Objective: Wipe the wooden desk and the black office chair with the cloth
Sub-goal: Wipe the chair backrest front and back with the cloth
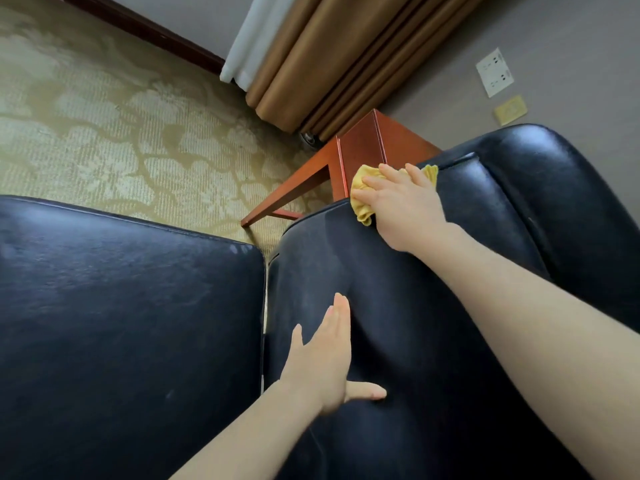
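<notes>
The black office chair (398,289) fills the lower half of the head view, its leather seat at the left and its padded back at the centre and right. My right hand (401,206) presses a crumpled yellow cloth (362,195) against the upper edge of the chair back, fingers spread over the cloth. My left hand (325,358) lies flat on the chair back lower down, fingers straight and thumb out. Behind the chair stands a leg and corner of the wooden desk (360,147).
Patterned beige carpet (104,126) covers the floor at the left. Brown curtains (329,53) with a white lining hang at the top centre. A grey wall with a white socket plate (494,72) is at the upper right.
</notes>
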`<state>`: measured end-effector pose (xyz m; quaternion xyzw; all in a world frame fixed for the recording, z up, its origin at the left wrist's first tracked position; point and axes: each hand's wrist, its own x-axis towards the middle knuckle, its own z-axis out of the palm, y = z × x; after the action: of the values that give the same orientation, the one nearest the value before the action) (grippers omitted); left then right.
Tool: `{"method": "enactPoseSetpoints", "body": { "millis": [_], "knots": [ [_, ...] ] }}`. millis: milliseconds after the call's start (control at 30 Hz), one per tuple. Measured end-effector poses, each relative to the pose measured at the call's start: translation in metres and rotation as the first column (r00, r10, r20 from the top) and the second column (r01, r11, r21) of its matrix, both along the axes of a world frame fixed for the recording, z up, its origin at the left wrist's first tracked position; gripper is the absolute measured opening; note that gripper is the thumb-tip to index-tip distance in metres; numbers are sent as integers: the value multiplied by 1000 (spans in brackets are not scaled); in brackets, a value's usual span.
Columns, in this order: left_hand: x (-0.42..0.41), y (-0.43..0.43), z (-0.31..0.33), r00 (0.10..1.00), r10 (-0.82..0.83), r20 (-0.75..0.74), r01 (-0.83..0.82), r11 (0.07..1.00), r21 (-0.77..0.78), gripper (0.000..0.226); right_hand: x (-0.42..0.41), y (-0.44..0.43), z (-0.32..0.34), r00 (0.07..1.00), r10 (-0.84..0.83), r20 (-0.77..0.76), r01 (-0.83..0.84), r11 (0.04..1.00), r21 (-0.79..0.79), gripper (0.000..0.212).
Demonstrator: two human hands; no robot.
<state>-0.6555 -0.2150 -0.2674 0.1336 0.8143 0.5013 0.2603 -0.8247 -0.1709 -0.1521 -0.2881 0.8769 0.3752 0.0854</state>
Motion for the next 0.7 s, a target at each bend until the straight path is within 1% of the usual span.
{"method": "enactPoseSetpoints", "body": {
  "millis": [67,133,167,200,233,267,300,333,400,467,567,633,667,700],
  "knots": [
    [3,-3,-3,998,63,5,-63,990,126,121,2,-9,-30,1000,-6,19,6,1000,18,48],
    [9,-10,-15,990,134,-43,-124,974,189,115,9,-15,-58,999,-15,36,13,999,46,50],
    [13,-14,-24,981,160,-106,-139,974,180,108,15,-16,-69,999,-10,49,6,997,77,52],
    [18,-16,-34,964,179,-196,-156,980,125,100,23,-16,-77,998,12,67,-20,992,121,53],
    [23,-18,-45,954,181,-239,-179,983,29,96,33,-16,-84,994,48,101,-64,985,159,54],
    [27,-23,-54,971,147,-186,-166,982,-88,97,44,-16,-90,986,77,148,-104,977,185,55],
    [33,-26,-62,969,177,-173,-208,961,-181,99,56,-15,-93,975,95,200,-135,971,198,55],
    [38,-28,-69,966,182,-184,-224,945,-238,102,67,-12,-95,964,106,244,-159,965,207,55],
    [44,-35,-78,981,107,-164,-149,950,-273,112,87,-6,-93,941,130,314,-201,958,206,51],
    [51,-43,-84,999,0,-48,-11,976,-218,125,107,4,-83,916,131,379,-221,953,206,45],
    [54,-44,-85,996,-77,55,83,990,-118,137,128,21,-55,870,112,480,-227,955,190,43],
    [57,-40,-83,989,-104,103,110,992,-60,139,136,29,-32,817,164,553,-284,949,138,48],
    [59,-38,-82,986,-111,126,116,993,-32,137,137,36,-20,804,187,564,-303,945,119,53],
    [60,-35,-79,983,-115,145,117,993,-3,133,134,45,-9,811,202,550,-307,946,104,57]
  ]
}}
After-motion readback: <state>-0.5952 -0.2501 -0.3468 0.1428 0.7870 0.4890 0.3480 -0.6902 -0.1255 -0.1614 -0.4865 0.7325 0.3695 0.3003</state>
